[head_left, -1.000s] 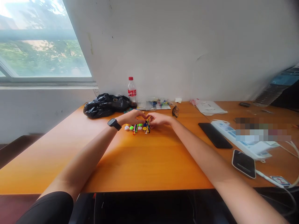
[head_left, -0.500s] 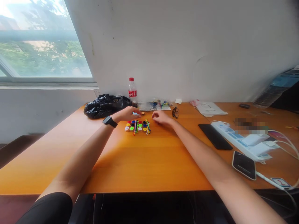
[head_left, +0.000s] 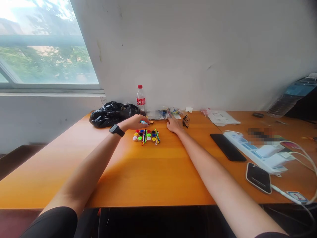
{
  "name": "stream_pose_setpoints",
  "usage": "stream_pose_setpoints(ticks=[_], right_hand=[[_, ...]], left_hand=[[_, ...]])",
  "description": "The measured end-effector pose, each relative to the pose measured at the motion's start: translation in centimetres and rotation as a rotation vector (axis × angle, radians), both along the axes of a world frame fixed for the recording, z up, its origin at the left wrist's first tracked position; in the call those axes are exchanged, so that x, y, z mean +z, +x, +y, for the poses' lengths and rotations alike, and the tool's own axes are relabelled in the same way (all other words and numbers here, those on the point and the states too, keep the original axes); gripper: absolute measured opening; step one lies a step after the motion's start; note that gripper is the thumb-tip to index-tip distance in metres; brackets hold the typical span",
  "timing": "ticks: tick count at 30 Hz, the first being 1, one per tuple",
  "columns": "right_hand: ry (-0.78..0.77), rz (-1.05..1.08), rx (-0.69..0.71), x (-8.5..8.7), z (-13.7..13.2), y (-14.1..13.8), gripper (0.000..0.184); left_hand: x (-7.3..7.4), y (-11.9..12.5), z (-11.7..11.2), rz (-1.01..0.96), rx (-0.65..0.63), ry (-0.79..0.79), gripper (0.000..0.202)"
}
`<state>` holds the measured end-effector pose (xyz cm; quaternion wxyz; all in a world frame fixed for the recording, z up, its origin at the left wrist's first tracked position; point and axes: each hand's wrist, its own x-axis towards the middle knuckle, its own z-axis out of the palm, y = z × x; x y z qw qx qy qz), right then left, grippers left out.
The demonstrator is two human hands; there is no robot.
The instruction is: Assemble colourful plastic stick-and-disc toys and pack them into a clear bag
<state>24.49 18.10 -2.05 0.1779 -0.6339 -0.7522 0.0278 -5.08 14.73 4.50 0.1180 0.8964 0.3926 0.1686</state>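
My left hand, with a black watch at its wrist, hovers low over the back of the table, fingers bent forward and apart. A small light-blue item shows beneath its fingertips; whether they touch is unclear. Just right of that sits a small round brown piece. My right hand reaches to the clear plastic bags of small coloured parts, fingers stretched out at their front edge. Nearer me lie several small round pieces with coloured tops and a bunch of thin coloured sticks.
Behind my left hand are a black plastic bag and a cola bottle. Glasses lie right of my right hand. Farther right are a black flat slab, a white power strip and a phone.
My right hand has moved forward from beside the coloured pieces to the plastic bags, its fingers now extended. My left hand has stayed almost in place.
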Motion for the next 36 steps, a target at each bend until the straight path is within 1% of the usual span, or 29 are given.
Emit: stream_pose_setpoints(ticks=[3, 5, 6, 7, 9, 11, 13, 15, 16, 17, 19, 20, 21, 23, 26, 28, 30, 32, 34, 36], right_hand=[[0.03, 0.033, 0.009, 0.4, 0.3, 0.1, 0.053], [0.075, 0.061, 0.02, 1.2, 0.3, 0.3, 0.057], [0.102, 0.073, 0.025, 1.9, 0.3, 0.4, 0.057], [0.134, 0.091, 0.027, 2.7, 0.4, 0.6, 0.056], [0.198, 0.134, 0.022, 5.0, 0.5, 1.3, 0.05], [0.294, 0.278, 0.003, 7.7, 0.3, 2.1, 0.037], [0.313, 0.401, 0.046, 10.3, -0.3, 2.7, 0.026], [0.288, 0.527, 0.171, 12.5, -1.4, 3.0, 0.022], [0.249, 0.594, 0.264, 13.3, -2.0, 3.0, 0.025], [0.22, 0.651, 0.346, 13.9, -2.7, 2.8, 0.029], [0.175, 0.722, 0.461, 14.8, -3.9, 2.3, 0.036], [0.155, 0.746, 0.494, 15.0, -4.4, 2.0, 0.04], [0.131, 0.764, 0.517, 15.2, -4.8, 1.7, 0.043], [0.049, 0.797, 0.536, 15.4, -5.2, 1.6, 0.051], [-0.192, 0.81, 0.535, 15.2, -5.1, 2.6, 0.066], [-0.36, 0.787, 0.535, 14.7, -4.8, 3.7, 0.073], [-0.471, 0.748, 0.535, 13.9, -4.4, 5.0, 0.073], [-0.571, 0.677, 0.52, 13.0, -3.9, 6.2, 0.069], [-0.69, 0.579, 0.495, 12.2, -3.3, 7.2, 0.065], [-0.758, 0.519, 0.47, 11.5, -2.8, 8.1, 0.063]], left_hand=[[0.0, 0.0, 0.0, -0.015, 0.002, 0.025, 0.036], [0.0, 0.0, 0.0, -0.047, 0.003, 0.047, 0.036], [0.0, 0.1, 0.0, -0.072, 0.005, 0.063, 0.037], [0.0, 0.1, 0.0, -0.102, 0.008, 0.082, 0.038], [0.0, 0.3, 0.0, -0.169, 0.02, 0.126, 0.041], [0.2, 0.8, -0.3, -0.236, 0.042, 0.163, 0.047], [0.5, 1.7, -1.0, -0.311, 0.071, 0.153, 0.054], [0.8, 3.0, -2.1, -0.409, 0.078, 0.067, 0.064], [1.0, 3.8, -2.7, -0.457, 0.055, -0.004, 0.069], [1.1, 4.6, -3.4, -0.51, 0.017, -0.086, 0.073], [1.2, 6.2, -4.7, -0.607, -0.125, -0.291, 0.074], [1.2, 6.8, -5.2, -0.649, -0.186, -0.376, 0.071], [1.2, 7.4, -5.5, -0.69, -0.203, -0.438, 0.067], [1.0, 7.8, -5.6, -0.783, -0.139, -0.517, 0.063], [0.4, 7.3, -4.5, -0.93, 0.01, -0.565, 0.066], [-0.1, 6.5, -3.6, -1.003, 0.081, -0.552, 0.064], [-0.5, 6.0, -2.9, -1.029, 0.123, -0.506, 0.059], [-0.8, 5.9, -2.7, -1.044, 0.13, -0.47, 0.057], [-1.1, 6.3, -2.8, -1.043, 0.119, -0.435, 0.057], [-1.3, 7.1, -3.1, -0.988, 0.104, -0.356, 0.055]])
